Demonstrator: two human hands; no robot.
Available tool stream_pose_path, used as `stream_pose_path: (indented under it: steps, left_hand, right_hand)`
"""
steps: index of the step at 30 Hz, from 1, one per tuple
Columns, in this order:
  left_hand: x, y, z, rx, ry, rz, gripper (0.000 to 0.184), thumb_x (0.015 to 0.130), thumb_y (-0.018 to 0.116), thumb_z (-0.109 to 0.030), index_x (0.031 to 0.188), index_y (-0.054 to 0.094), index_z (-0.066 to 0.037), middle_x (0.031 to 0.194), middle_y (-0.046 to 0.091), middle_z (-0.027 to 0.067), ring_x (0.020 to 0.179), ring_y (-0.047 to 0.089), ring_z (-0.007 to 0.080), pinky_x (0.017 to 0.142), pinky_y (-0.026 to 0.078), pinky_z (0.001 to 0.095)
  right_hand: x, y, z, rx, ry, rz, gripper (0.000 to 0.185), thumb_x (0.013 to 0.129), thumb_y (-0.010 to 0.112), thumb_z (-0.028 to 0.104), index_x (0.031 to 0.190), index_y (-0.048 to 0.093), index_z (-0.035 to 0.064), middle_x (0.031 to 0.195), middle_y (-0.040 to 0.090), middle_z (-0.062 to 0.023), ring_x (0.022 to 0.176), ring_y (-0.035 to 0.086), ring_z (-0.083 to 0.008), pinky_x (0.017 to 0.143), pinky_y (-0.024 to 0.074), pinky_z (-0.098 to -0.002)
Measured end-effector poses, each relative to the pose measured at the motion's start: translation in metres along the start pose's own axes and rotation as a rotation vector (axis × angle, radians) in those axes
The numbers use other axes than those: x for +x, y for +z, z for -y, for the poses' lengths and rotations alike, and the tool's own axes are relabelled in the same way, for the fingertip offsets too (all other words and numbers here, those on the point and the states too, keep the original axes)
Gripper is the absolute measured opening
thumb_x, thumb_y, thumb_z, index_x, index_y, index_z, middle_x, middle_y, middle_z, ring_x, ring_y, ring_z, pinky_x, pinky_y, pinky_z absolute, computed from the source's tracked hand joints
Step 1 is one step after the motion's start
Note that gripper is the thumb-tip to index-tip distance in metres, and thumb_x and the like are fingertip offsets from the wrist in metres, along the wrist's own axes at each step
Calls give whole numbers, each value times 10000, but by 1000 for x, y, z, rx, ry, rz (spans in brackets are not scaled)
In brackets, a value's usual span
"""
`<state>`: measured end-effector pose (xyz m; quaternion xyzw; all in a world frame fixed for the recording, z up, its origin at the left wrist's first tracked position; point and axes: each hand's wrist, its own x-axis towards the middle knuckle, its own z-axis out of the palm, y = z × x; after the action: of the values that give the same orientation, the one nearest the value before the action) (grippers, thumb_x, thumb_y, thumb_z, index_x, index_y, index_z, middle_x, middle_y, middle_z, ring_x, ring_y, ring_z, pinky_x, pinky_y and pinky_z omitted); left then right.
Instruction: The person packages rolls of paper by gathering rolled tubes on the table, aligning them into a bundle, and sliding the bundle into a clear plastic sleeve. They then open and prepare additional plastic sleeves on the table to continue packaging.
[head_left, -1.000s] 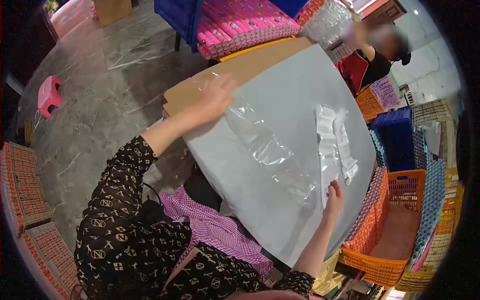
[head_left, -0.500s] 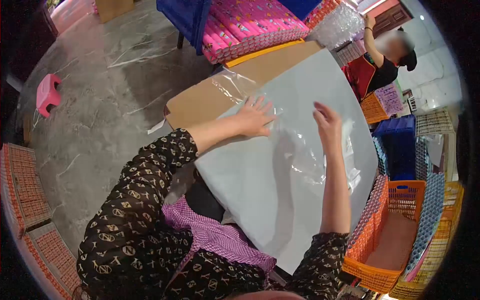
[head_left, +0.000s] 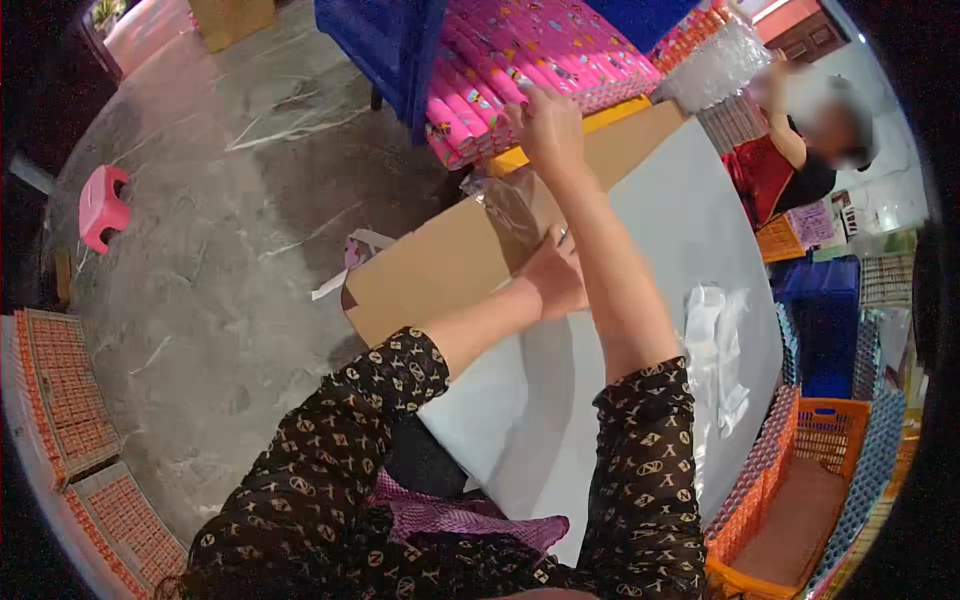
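My right hand (head_left: pixel 548 128) reaches across to the front edge of the pink patterned rolls (head_left: pixel 520 60), its fingers curled against them. Whether it has hold of a roll, I cannot make out. Beneath my right forearm, my left hand (head_left: pixel 553 278) is low over the grey tabletop (head_left: pixel 660 210), beside the cardboard sheet (head_left: pixel 430 265). Its fingers look closed but are partly hidden by that forearm. Crumpled clear plastic film (head_left: pixel 512 205) lies on the cardboard just beyond it. More clear plastic bags (head_left: pixel 715 355) lie flat at the right of the table.
A blue crate (head_left: pixel 385 55) stands by the rolls. On the right are an orange crate (head_left: pixel 800 500), a blue crate (head_left: pixel 820 310) and a person in a red apron (head_left: pixel 755 175). A pink stool (head_left: pixel 104 208) stands on the floor, with trays of small orange-and-white items (head_left: pixel 75 390) at left.
My right hand has moved from above the table to the pink rolls. My left hand, flat and spread before, has shifted slightly right with fingers drawn in. The film by it has moved.
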<state>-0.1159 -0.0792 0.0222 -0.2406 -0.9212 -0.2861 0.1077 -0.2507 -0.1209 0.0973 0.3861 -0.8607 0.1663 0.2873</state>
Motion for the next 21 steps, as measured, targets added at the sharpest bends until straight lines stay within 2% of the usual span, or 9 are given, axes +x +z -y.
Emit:
stream_pose_path:
  steps: [2,4,6,9,11,14,17,20,21]
  left_hand:
    - [-5,2,2,-102,-4,-27,625,899,454,-431,1419,361,-96,1474,333,174,1390,207,410,1091,143,609]
    - [-17,8,-6,-1059,-37,-162,599,901,448,-385,1415,359,-90,1470,338,180,1388,206,415,1094,124,613]
    - [-14,16,-5,-1541,-48,-234,587,902,446,-361,1413,357,-87,1469,341,183,1387,206,417,1096,114,615]
    - [2,34,8,-1417,-42,-200,592,909,439,-351,1429,332,-90,1468,336,191,1389,204,418,1094,117,618]
    - [1,5,0,78,17,-94,578,914,436,-351,1423,359,-89,1460,341,199,1384,213,422,1094,118,612]
    - [-3,2,-4,378,13,82,566,928,427,-396,1400,411,-85,1457,341,200,1379,222,421,1103,107,598]
    - [-4,-19,-12,212,-54,231,593,935,406,-471,1369,457,-70,1461,334,198,1379,218,424,1112,92,582]
    - [-7,-23,-14,181,-69,243,646,929,398,-524,1374,447,-58,1468,321,203,1379,212,428,1113,85,576]
    - [-6,-23,-14,164,-72,237,650,926,404,-525,1374,446,-56,1467,320,206,1379,211,428,1112,83,578]
  right_hand:
    - [4,15,2,-72,10,-4,382,751,730,270,1066,657,66,905,651,-170,843,620,-358,758,493,-456]
    - [2,28,-1,-165,39,20,380,745,732,262,1058,638,68,911,610,-175,865,586,-365,757,482,-452]
    - [1,31,-13,-140,23,34,362,740,731,252,1033,638,62,912,606,-177,863,583,-364,759,481,-452]
    - [0,35,-26,-78,3,21,332,730,720,220,996,634,41,889,595,-176,847,573,-366,764,474,-450]
    - [-1,35,-30,-141,5,71,305,730,712,172,985,628,27,886,591,-179,852,570,-367,765,469,-451]
    - [-14,13,-28,-84,-40,59,223,737,693,140,908,623,15,865,598,-183,871,568,-371,763,462,-458]
    - [-25,5,-41,-52,-55,34,285,750,720,207,901,610,-9,825,601,-173,858,582,-353,766,471,-439]
    - [-26,-3,-45,155,296,153,421,754,763,298,956,600,-33,808,610,-137,763,600,-285,729,489,-388]
    - [-24,-5,-47,417,530,252,432,769,753,342,959,609,-18,810,615,-113,745,609,-250,713,504,-366]
